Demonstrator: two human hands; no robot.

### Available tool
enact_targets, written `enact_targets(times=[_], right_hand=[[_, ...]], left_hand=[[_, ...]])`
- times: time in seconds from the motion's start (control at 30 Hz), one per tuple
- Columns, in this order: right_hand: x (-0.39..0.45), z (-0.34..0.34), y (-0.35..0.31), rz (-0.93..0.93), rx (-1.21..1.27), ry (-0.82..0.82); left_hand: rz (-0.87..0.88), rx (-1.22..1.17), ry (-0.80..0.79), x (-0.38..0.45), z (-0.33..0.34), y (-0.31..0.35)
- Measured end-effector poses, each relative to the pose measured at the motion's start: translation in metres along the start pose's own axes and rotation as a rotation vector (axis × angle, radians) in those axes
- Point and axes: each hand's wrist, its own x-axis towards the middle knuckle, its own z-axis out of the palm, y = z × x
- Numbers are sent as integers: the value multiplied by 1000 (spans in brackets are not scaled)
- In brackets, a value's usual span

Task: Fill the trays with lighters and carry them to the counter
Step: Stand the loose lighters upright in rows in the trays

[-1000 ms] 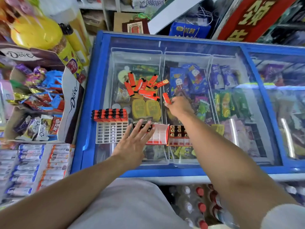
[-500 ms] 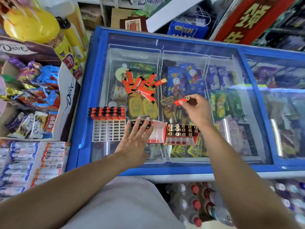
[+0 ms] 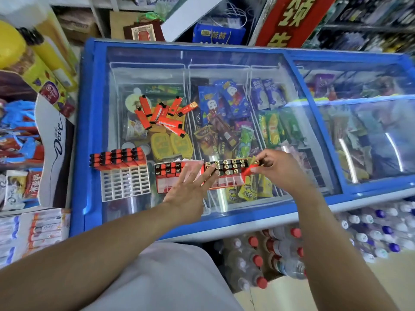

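Three lighter trays lie in a row on the freezer's glass lid. The left white tray holds a row of red lighters along its far edge. The middle red tray has a few lighters at its far left. Lighters fill the far half of the right tray. My left hand lies flat with spread fingers across the middle and right trays. My right hand pinches one red lighter at the right tray's right end. A loose pile of red lighters lies farther back on the glass.
The blue-framed freezer holds ice creams under the glass. A Dove chocolate display box stands to the left, with gum packs below it. Bottled drinks are stacked on the floor in front of the freezer.
My right hand took a lighter from near the loose pile and brought it back and right, down to the right tray's end. My left hand stayed flat on the trays.
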Motion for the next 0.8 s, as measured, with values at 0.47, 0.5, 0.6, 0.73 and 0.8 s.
enact_targets(times=[0.47,0.5,0.6,0.73,0.8], right_hand=[[2,43,6,-73,-146,109],[2,44,7,-65,-143,108],[0,42,5,-61,-148,115],[1,39,4,-50,-170,111],[2,40,5,-47,-198,102]], left_hand=[[-8,-61,-4,-1,-2,0],[-7,-55,-4,-1,-1,0],[-5,-58,3,0,0,-1],[2,-73,20,0,3,-2],[15,-87,28,0,3,-3]])
